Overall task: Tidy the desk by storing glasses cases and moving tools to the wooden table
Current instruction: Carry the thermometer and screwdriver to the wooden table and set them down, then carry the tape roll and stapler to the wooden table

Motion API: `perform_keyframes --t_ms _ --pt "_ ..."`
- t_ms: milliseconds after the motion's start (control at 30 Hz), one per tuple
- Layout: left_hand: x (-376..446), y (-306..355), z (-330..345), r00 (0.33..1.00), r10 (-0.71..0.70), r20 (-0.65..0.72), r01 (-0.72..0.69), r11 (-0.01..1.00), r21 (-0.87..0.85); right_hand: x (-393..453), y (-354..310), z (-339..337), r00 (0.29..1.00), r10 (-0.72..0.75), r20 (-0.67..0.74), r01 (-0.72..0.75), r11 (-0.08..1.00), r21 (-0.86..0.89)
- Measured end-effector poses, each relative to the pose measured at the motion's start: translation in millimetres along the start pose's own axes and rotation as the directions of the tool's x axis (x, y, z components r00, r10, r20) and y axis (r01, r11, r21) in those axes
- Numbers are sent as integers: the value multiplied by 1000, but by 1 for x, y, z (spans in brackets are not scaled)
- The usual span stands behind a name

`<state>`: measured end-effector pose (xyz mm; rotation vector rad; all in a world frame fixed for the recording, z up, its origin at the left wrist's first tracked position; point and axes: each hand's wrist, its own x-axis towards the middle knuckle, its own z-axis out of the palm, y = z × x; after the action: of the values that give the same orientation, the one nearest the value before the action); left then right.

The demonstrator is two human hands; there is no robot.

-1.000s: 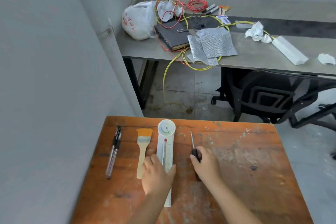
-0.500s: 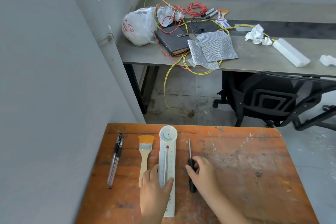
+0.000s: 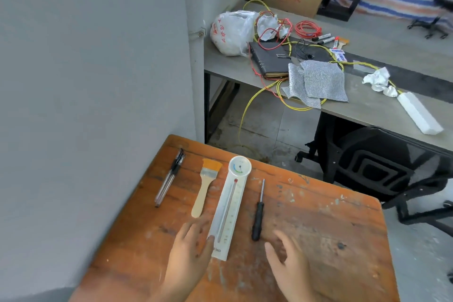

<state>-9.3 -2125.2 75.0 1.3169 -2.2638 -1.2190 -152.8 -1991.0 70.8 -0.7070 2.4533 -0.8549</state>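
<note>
On the wooden table point(image 3: 318, 233) lie, from left to right, black pens point(image 3: 169, 179), a paintbrush point(image 3: 206, 186) with orange bristles, a long white thermometer point(image 3: 230, 206) with a round dial, and a black-handled screwdriver point(image 3: 257, 213). My left hand point(image 3: 191, 250) lies flat by the thermometer's near end, thumb touching its edge, fingers apart. Just below the screwdriver handle, my right hand point(image 3: 286, 260) is open and holds nothing.
A grey wall point(image 3: 93, 81) borders the table on the left. Beyond a floor gap stands a grey desk point(image 3: 367, 105) with a plastic bag point(image 3: 232, 32), a black notebook point(image 3: 269, 59), cables, silver cloths point(image 3: 318, 81) and crumpled paper. A black chair point(image 3: 382, 164) sits under it.
My right hand let go of the screwdriver and drew back toward me. My left hand slid down off the thermometer to its near end. The view swung right.
</note>
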Motion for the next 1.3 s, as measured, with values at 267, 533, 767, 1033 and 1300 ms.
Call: perform_keyframes --t_ms 267,533,767,1033,1300 --pt "-134 -33 2 980 -148 -133 119 972 -204 -72 37 -4 927 -323 192 302 944 130" --pt "-314 -51 26 629 -632 -454 292 733 -615 -141 3 42 419 -553 721 598 765 239" --pt "-486 -74 75 120 -857 -501 177 515 -839 -252 -2 83 44 -528 848 669 646 368" --pt "-670 -113 100 -243 -883 -402 8 413 -911 -456 23 145 -228 -431 873 683 568 459" --pt "-787 -151 64 -435 -796 -422 -92 505 -858 -631 13 183 -509 -299 807 645 488 588"
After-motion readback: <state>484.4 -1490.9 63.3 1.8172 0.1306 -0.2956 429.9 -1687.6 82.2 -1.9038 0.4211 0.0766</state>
